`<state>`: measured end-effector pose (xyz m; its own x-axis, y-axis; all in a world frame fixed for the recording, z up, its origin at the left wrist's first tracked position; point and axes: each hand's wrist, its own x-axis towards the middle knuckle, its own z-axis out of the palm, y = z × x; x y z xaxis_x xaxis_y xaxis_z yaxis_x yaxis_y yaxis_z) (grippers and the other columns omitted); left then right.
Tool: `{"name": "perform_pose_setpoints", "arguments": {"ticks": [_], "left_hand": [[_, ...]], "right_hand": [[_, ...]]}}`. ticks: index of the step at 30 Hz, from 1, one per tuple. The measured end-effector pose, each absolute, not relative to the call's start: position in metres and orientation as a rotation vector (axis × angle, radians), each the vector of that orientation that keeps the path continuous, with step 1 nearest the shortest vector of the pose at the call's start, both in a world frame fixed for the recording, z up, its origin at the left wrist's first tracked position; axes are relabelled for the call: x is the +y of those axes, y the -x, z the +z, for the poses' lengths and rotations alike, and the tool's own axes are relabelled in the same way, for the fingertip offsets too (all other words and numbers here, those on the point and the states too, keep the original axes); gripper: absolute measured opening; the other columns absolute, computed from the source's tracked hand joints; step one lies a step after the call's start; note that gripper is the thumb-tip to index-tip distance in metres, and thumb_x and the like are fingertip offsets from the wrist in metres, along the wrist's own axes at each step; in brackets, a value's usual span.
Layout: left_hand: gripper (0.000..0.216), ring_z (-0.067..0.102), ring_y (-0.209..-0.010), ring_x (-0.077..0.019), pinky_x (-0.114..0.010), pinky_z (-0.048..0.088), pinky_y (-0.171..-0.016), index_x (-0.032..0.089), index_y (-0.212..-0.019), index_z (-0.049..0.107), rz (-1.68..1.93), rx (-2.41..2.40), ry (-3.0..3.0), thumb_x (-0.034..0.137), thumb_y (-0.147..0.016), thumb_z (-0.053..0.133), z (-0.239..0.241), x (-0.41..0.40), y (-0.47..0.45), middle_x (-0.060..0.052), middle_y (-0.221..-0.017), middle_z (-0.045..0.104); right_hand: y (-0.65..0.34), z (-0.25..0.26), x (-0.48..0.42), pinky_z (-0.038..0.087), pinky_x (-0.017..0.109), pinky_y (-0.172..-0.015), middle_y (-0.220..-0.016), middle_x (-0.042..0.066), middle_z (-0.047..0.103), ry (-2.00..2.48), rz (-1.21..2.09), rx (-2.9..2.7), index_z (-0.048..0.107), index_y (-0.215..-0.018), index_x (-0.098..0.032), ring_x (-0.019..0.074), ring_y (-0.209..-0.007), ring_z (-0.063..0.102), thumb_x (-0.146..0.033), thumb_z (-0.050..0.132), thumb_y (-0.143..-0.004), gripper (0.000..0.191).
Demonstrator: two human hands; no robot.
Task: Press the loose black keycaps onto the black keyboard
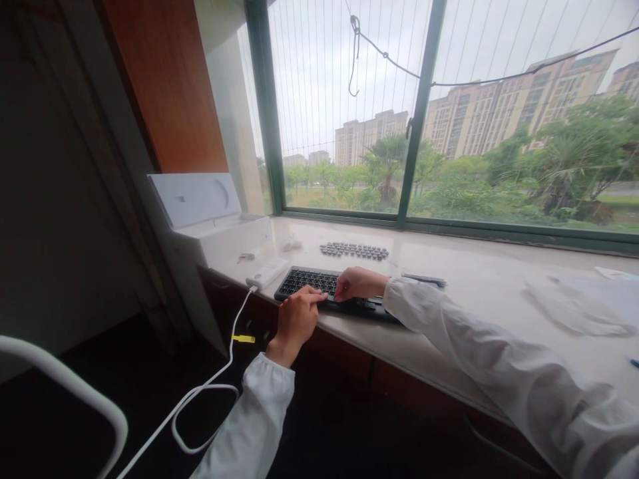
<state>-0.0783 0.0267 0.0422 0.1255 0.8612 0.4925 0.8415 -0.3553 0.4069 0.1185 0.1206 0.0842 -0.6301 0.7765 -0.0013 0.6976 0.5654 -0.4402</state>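
Observation:
A black keyboard (302, 278) lies along the front edge of the pale windowsill counter, partly covered by my hands and right sleeve. My left hand (295, 319) is at its near edge, fingers drawn together and fingertips touching the front row. Just to the right, my right hand (357, 283) bends down over the keyboard with its fingers closed in a pinch. Whatever is between those fingertips is hidden. Behind the keyboard, loose dark keycaps (354, 251) lie in rows. A thin dark object (424, 280) shows beyond my right wrist.
At the left stands an open white box (232, 239). A white device (267, 272) near the keyboard has a white cable (230, 352) hanging off the counter, with a yellow tag (243, 338). Crumpled clear plastic (574, 306) lies at the right. Windows back the counter (479, 286).

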Motion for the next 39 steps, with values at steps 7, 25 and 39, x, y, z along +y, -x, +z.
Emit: {"name": "perform_pose_setpoints", "arguments": {"ticks": [7,25,39], "left_hand": [[0.034,0.065,-0.097,-0.0121,-0.022,0.05,-0.075,0.041,-0.109,0.071,1.081,1.771,-2.32,0.022,-0.095,0.046,0.039,0.028,0.079,0.007,-0.112,0.069],[0.034,0.067,-0.091,-0.0141,-0.023,0.048,-0.076,0.033,-0.097,0.075,0.959,1.778,-2.42,0.022,-0.095,0.043,0.048,0.027,0.074,0.002,-0.104,0.07],[0.052,0.059,-0.116,-0.0123,-0.025,0.049,-0.096,0.034,-0.126,0.061,1.148,1.73,-2.38,0.005,-0.089,0.038,0.037,0.021,0.089,0.005,-0.132,0.06]], "right_hand": [[-0.122,0.083,0.125,0.039,0.022,-0.058,-0.07,0.002,0.071,1.187,0.784,-2.588,0.078,-0.088,-0.015,0.013,-0.064,0.056,-0.053,0.073,-0.066,0.044],[-0.115,0.092,0.118,0.037,0.021,-0.06,-0.075,0.0,0.07,1.348,0.705,-2.634,0.076,-0.086,-0.016,0.0126,-0.07,0.056,-0.039,0.076,-0.068,0.029],[-0.113,0.092,0.116,0.037,0.021,-0.06,-0.074,-0.001,0.069,1.325,0.66,-2.635,0.076,-0.086,-0.017,0.012,-0.068,0.056,-0.04,0.076,-0.069,0.028]]}}
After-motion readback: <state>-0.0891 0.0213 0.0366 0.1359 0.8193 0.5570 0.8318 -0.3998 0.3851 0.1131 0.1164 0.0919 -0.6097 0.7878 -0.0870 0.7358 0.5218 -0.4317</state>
